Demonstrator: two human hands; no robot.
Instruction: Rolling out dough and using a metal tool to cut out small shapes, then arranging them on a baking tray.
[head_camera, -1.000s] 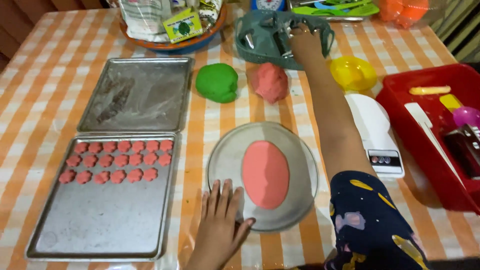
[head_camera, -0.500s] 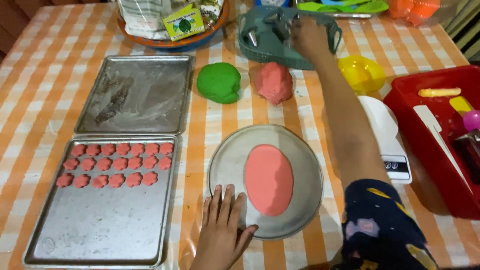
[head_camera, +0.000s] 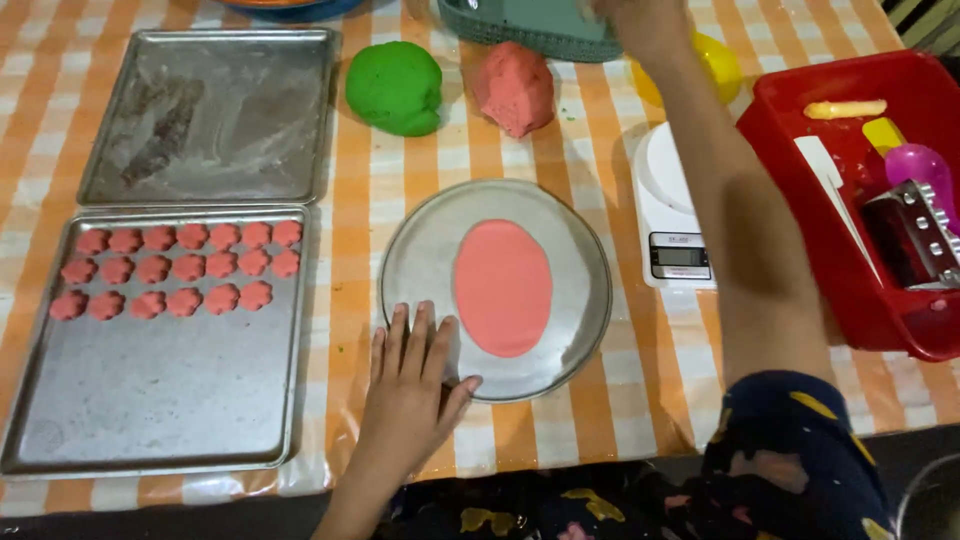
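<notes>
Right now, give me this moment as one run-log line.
left hand: flat on round metal plate rim | flattened pink oval dough: on plate | right hand: at green basket

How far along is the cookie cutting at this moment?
Done: three rows of pink flower shapes sit on the near tray. In hand: the left hand rests on the round plate with flat pink dough; the right hand reaches the teal basket. Left: uncut dough, green lump, pink lump, bare far tray.
</notes>
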